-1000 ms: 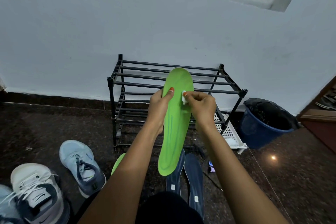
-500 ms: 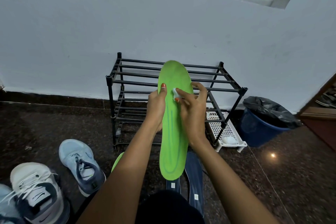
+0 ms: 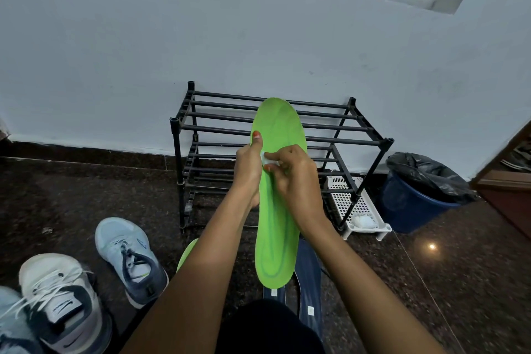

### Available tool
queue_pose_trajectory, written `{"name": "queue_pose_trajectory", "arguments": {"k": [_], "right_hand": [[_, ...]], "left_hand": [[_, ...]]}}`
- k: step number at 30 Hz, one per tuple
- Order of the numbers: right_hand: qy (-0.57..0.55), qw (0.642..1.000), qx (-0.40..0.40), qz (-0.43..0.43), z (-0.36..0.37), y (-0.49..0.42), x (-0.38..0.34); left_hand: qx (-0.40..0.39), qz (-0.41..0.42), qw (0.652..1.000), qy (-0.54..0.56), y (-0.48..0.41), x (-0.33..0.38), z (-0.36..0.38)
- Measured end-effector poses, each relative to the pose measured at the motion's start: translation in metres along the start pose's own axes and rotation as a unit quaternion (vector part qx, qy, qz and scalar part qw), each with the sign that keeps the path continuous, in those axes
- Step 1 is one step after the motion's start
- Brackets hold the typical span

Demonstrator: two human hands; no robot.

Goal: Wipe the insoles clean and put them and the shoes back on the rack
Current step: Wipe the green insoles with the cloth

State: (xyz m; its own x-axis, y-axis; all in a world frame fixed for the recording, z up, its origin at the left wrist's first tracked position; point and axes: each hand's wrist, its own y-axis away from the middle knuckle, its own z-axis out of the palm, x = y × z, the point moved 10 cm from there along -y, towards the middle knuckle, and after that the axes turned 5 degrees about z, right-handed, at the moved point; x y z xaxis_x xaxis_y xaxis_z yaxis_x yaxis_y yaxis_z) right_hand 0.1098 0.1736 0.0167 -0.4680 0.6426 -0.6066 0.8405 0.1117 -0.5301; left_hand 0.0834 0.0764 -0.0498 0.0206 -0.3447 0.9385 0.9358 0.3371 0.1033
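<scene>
Here's the left hand (image 3: 248, 172) gripping the long bright green insole (image 3: 275, 238) by its left edge, thumb up on the face, holding it upright in front of the black metal-bar shoe rack (image 3: 218, 94). The right hand (image 3: 297, 181) pinches a small white wipe (image 3: 265, 158) and presses it to the insole's middle. On the dark speckled floor, a second green insole (image 3: 187, 253) peeks from under the left forearm, and two dark blue insoles (image 3: 309, 273) lie below the held one. A light blue sneaker (image 3: 129, 253) and a white-and-grey sneaker (image 3: 54, 296) sit off left. A white perforated tray (image 3: 349, 201) and a blue bin (image 3: 408, 204) stand right of the rack.
</scene>
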Motion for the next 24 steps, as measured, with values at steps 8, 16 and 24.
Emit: {"name": "queue_pose_trajectory", "arguments": {"k": [8, 16, 24], "right_hand": [[0.042, 0.998, 0.039, -0.02, 0.005, -0.013, -0.002], [0.022, 0.999, -0.027, -0.042, 0.012, -0.01, -0.008], [0.012, 0.998, -0.049, -0.042, 0.011, 0.003, -0.008]], "left_hand": [[0.014, 0.021, 0.999, -0.039, -0.001, 0.004, -0.003], [0.034, 0.034, 0.998, -0.03, -0.003, 0.007, -0.01], [0.021, 0.008, 0.999, -0.042, 0.001, 0.002, -0.002]]}}
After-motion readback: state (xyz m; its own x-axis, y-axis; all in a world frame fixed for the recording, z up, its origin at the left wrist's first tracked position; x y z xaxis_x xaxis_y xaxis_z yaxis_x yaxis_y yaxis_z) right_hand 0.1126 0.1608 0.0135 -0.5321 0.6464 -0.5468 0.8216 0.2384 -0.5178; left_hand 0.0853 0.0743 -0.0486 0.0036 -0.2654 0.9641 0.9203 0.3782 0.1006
